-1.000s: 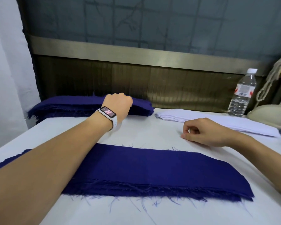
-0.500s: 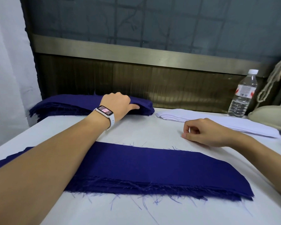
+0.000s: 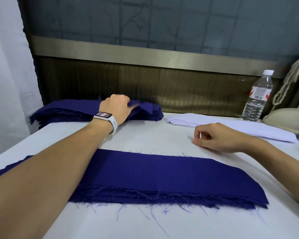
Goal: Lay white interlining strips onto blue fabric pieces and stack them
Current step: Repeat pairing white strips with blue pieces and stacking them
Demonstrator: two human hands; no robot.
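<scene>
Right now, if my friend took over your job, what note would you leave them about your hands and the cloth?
Left hand: grips the top piece of the far blue pile.
Right hand: loosely curled, rests on the table, holds nothing.
White strips: stacked far right, beside the blue pile.
Done: a near stack of several layers lies in front; its top shows blue, no strip.
Left: bring that piece over, pair it with a strip, stack, and likely repeat; the pile looks thick.
</scene>
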